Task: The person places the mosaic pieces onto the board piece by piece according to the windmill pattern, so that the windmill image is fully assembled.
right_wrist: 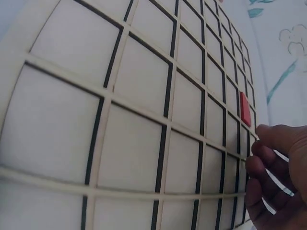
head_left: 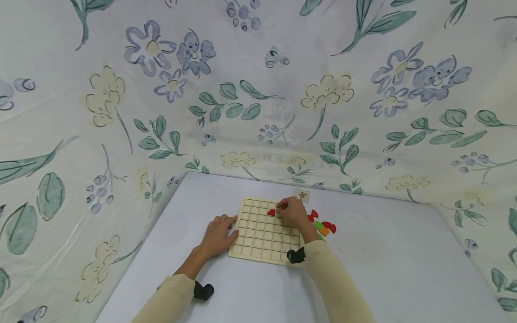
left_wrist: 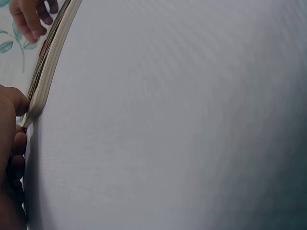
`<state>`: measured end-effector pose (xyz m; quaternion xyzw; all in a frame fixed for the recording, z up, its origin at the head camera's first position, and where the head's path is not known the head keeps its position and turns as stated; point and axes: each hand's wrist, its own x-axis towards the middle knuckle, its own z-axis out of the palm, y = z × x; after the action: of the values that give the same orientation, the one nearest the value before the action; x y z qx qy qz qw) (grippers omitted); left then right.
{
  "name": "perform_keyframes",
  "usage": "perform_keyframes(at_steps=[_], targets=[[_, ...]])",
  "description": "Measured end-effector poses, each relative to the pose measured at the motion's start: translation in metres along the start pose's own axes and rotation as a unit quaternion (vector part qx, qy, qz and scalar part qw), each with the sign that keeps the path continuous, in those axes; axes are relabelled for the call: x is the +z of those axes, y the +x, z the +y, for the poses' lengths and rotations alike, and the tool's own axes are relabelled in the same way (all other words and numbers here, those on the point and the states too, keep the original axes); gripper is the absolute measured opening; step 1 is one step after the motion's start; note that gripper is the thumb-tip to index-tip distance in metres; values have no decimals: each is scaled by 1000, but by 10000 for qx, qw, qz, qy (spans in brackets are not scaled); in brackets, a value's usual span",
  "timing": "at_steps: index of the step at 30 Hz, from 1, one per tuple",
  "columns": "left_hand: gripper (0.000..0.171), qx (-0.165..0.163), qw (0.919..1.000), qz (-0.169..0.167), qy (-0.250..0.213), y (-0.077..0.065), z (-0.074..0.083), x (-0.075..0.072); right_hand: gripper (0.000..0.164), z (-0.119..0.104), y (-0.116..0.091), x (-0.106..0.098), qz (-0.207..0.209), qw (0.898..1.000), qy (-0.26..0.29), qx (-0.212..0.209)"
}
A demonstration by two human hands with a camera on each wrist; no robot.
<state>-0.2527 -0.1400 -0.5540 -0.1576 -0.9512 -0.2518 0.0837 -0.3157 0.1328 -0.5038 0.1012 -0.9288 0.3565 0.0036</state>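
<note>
At the left, the person's left hand rested against the near-left side of the gridded wooden board, its grip spread, with thumb and forefinger apart along the edge; this probably kept the board from sliding on the white worktop. The board lay flat between the two hands, pale and bare-wood in look, its thin raised strips marking off rows of square cells, nearly all those in sight unfilled.

Towards its far edge, one red curved tile sat within the grid, glossy and bright against the pale wood, with a rounded outer side; the strips likely held it in place. Just right of it, the right hand reached over the board with thumb and fingers bent close together, perhaps for fine placing. Whether this grip pinched a tile I cannot tell, as the fingertips hid the spot.

Beyond that hand lay a small pattern card with a red pinwheel on a grid, likely put there to be seen past the work. Farther right, beside the right forearm, loose red, green and orange tiles were scattered, presumably for easy reach.
</note>
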Motion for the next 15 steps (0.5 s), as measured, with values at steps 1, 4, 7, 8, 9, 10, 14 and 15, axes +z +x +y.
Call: perform_keyframes(at_steps=[1, 4, 7, 8, 9, 10, 14, 15], targets=[[47, -3, 10000, 10, -8, 0, 0, 0, 8, 1, -1, -2, 31, 10000, 16, -1], [47, 7, 10000, 34, 10, 0, -1, 1, 9, 2, -4, -8, 103, 9999, 83, -54], [47, 13, 10000, 36, 6, -1, -1, 1, 10, 6, -6, -15, 136, 9998, 75, -111], [47, 15, 10000, 34, 8, -1, -1, 1, 11, 7, -7, -18, 134, 9998, 47, -104], [47, 16, 10000, 31, 10, -1, -1, 1, 11, 10, -8, -20, 148, 9998, 6, -102], [47, 14, 10000, 22, 11, -1, -1, 1, 11, 12, -8, -22, 164, 9998, -41, -108], [47, 29, 10000, -6, -11, -1, 2, -1, 11, 22, -11, -32, 203, 9997, -140, -3], [46, 31, 10000, -14, -4, -1, 2, -2, 11, 26, -11, -34, 229, 9996, -187, 5]])
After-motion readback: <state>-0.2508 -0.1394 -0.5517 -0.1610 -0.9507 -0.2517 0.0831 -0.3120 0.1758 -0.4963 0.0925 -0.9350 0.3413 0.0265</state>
